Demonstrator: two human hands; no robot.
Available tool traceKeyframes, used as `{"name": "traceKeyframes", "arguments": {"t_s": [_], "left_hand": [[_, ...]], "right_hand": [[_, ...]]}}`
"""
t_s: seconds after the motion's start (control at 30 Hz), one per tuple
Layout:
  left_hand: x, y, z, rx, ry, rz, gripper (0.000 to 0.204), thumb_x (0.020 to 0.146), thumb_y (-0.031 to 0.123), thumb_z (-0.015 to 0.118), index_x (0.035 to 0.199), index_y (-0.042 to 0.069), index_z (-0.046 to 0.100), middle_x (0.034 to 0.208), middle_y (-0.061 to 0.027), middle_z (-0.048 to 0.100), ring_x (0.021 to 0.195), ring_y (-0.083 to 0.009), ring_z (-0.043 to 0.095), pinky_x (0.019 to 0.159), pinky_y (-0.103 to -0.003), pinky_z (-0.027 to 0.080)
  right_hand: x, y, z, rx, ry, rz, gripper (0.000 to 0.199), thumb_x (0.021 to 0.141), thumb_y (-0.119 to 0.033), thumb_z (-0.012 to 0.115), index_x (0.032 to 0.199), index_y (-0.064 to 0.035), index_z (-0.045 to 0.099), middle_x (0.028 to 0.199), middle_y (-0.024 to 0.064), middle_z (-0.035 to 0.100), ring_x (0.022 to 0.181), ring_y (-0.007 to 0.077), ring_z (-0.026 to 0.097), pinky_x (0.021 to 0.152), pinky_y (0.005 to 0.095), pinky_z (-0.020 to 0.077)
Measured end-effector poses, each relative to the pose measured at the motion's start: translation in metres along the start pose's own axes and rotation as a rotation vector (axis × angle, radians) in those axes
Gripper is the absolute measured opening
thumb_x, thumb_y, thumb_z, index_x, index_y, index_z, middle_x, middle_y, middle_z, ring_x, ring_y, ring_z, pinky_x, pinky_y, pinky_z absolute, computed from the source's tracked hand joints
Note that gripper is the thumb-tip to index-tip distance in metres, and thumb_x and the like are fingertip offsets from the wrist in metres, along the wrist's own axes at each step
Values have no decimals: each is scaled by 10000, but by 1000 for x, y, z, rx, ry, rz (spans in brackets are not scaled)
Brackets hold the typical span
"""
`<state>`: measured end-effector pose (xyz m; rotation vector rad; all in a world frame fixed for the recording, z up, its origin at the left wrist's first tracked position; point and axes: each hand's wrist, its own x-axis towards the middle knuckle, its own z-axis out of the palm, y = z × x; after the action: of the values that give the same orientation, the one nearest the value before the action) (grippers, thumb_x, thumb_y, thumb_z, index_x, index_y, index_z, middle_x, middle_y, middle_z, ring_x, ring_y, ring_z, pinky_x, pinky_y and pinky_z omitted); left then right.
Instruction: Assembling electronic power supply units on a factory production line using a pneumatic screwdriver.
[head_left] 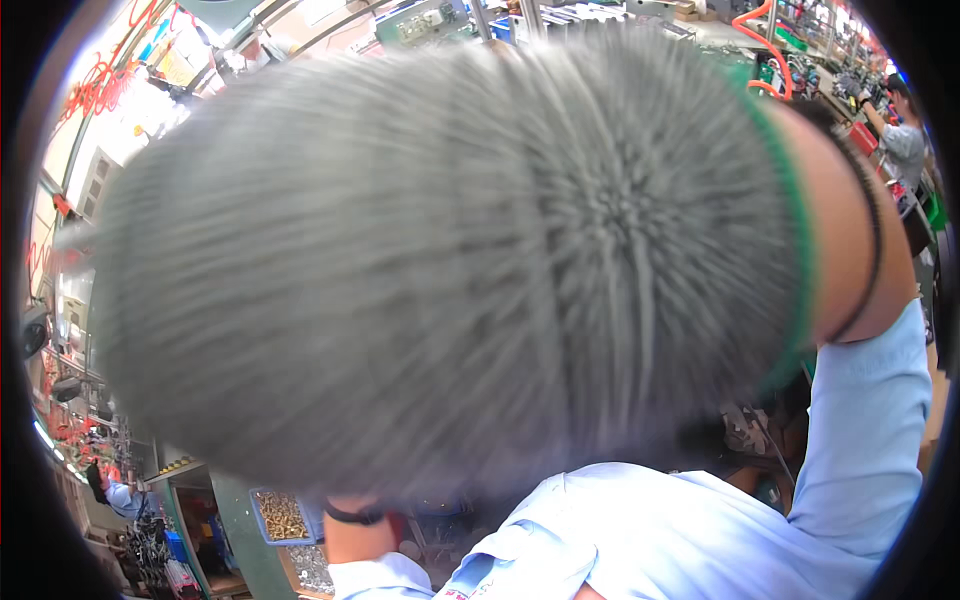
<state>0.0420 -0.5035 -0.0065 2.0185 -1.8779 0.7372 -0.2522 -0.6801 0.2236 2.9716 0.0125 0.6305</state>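
My right hand (450, 270), in a grey knitted glove with a green cuff edge, is right up against the view and covers most of it. Motion smears it, so its fingers cannot be made out, nor whether they hold anything. A dark band circles the bare right wrist above the light blue sleeve (865, 430). Of my left arm, only the wrist (358, 535) with a dark band and a blue cuff shows at the bottom. My left hand is hidden behind the glove. Beside that wrist stands a blue bin (258, 520) of small brass-coloured parts.
Below the blue bin lies another tray of small silvery parts (310, 568). At the far right, a person in grey (905, 145) works at a bench. Another person in light blue (125, 497) is at the lower left. An orange hose (785, 70) hangs at the upper right.
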Motion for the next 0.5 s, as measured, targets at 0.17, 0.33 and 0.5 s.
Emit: {"name": "traceKeyframes", "arguments": {"t_s": [0.17,0.33,0.5], "left_hand": [[-31,151,35,-1055,-928,-241,277,974,277,620,1063,36,725,1006,-167,723,925,-296,713,822,-387,562],[-194,201,282,-1041,-1183,180,256,932,175,553,1079,90,745,1196,-138,715,1046,-305,706,890,-427,564],[-164,236,343,-768,-1191,463,354,1002,316,502,1249,165,706,1283,-79,689,1260,-231,608,1067,-361,447]], "right_hand": [[11,-7,36,69,123,-115,247,923,-279,676,1070,-83,650,798,101,632,746,321,663,677,424,542],[-56,24,140,284,79,253,189,887,-239,707,982,-86,651,844,128,641,796,337,659,697,443,522],[-169,75,250,44,42,646,116,823,-179,746,856,-107,661,790,108,629,754,337,632,662,463,493]]}}
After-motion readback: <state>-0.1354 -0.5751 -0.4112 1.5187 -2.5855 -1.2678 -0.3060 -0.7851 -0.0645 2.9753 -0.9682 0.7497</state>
